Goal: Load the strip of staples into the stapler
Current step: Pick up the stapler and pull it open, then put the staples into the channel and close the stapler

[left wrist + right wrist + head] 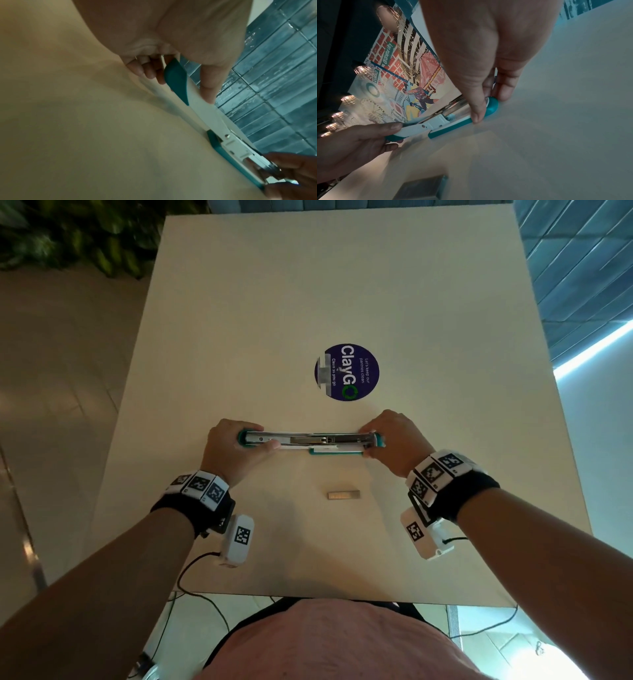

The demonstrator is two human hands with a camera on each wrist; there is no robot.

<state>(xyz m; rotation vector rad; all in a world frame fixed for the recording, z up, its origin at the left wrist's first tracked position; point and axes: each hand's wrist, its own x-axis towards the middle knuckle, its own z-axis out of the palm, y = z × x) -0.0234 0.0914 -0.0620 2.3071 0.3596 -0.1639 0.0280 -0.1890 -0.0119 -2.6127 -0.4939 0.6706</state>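
black wristbands [191,508] | white tagged cameras [239,537] | pink shirt [329,642]

The teal-and-white stapler [310,441] lies swung fully open, metal channel up. The grey staples [343,495] lie flat just nearer than the stapler.

- Stapler [310,441]: smooth teal and white plastic, shiny metal channel
- Staple strip [343,495]: dull grey metal
- Table [342,285]: matt cream, smooth
- Round sticker [346,372]: glossy blue print

Both bare forearms reach forward; the left hand [236,445] and right hand [394,441] each pinch between curled fingers and thumb.
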